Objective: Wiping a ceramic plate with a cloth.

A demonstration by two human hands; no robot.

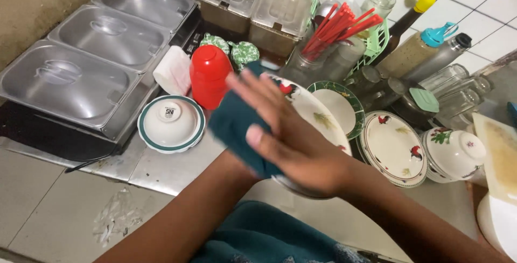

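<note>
My right hand (291,139) lies flat, fingers stretched up and left, pressing a dark teal cloth (229,123) against a white plate (318,115) with a rooster pattern. The plate is tilted and lifted off the steel counter. My left forearm comes in from the lower left, and my left hand (229,167) disappears under the cloth and plate, where it bears the plate. More of the teal cloth hangs at the bottom edge.
An upturned green-rimmed bowl (171,123), a red plastic cup (209,74) and a white rolled cloth (172,69) stand to the left, beside lidded steel pans (70,82). Patterned plates (393,147), an upturned bowl (455,152), red chopsticks (339,26), bottles (409,53) and a board (501,155) crowd the right.
</note>
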